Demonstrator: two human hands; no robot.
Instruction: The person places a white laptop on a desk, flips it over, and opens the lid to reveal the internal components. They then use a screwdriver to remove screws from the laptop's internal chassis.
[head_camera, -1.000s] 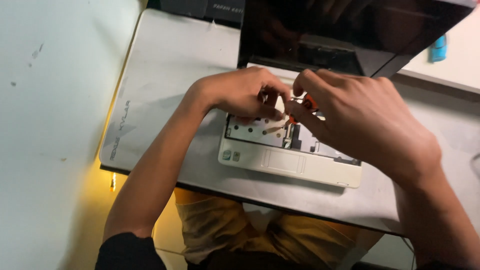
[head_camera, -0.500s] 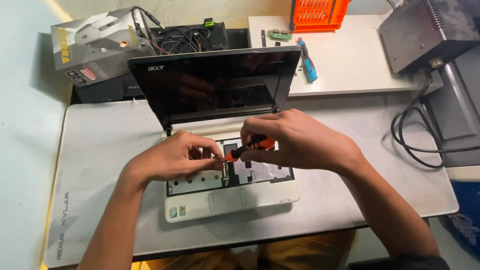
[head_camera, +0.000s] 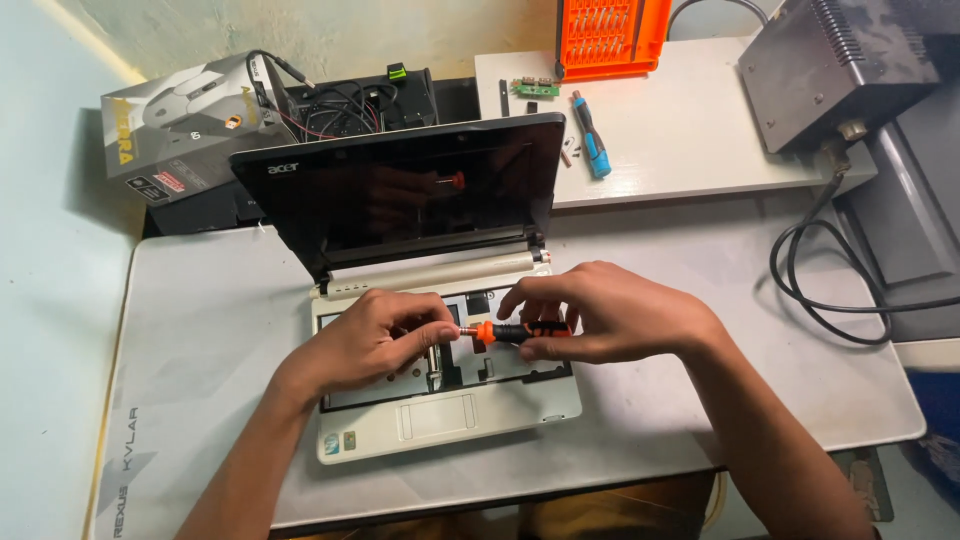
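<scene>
A small white laptop (head_camera: 440, 415) lies open on a grey mat, its keyboard removed and the metal tray underneath exposed; its dark screen (head_camera: 400, 195) stands upright. My right hand (head_camera: 610, 315) grips the handle of an orange and black screwdriver (head_camera: 515, 331), held level above the tray. My left hand (head_camera: 375, 340) pinches the screwdriver's metal tip between thumb and fingers. The bit itself is hidden by my fingers.
Behind the laptop are a grey cardboard box (head_camera: 180, 125), a black open case with wires (head_camera: 350, 100), an orange bit rack (head_camera: 612, 35), a blue screwdriver (head_camera: 592, 135) and a small green circuit board (head_camera: 535, 87) on a white shelf. A grey metal unit (head_camera: 840, 70) with black cable (head_camera: 830, 280) sits right.
The view has pulled back and steadied. The screwdriver has turned from pointing down into the laptop to lying level, with my left fingers now on its tip.
</scene>
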